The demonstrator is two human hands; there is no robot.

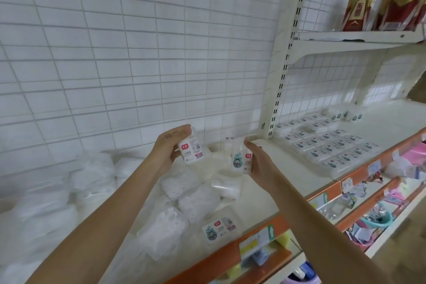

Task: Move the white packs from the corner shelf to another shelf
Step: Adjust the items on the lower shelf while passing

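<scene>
Above the corner shelf (258, 182), both hands are raised with a white pack in each. The left hand (169, 147) curls its fingers round one white pack (191, 150) held upright, its red-badged label and code square facing the camera. The right hand (258, 159) grips a second pack (242, 159) from the side, thumb in front — a cartoon figure and red badge show on its label. The two packs are near each other but apart.

Below them the corner shelf carries a loose heap of white packs (184, 200), most lying flat; one labelled pack (219, 229) lies near the orange front rail (260, 235). To the right, past the slotted upright (284, 64), the neighbouring shelf (391, 127) holds matching packs in tidy rows (327, 143), lying flat side by side. Higher up, a top shelf (355, 39) bears red-and-gold packages (389, 0). Lower tiers at the right hold pink and mixed small goods (378, 217), too blurred to name.
</scene>
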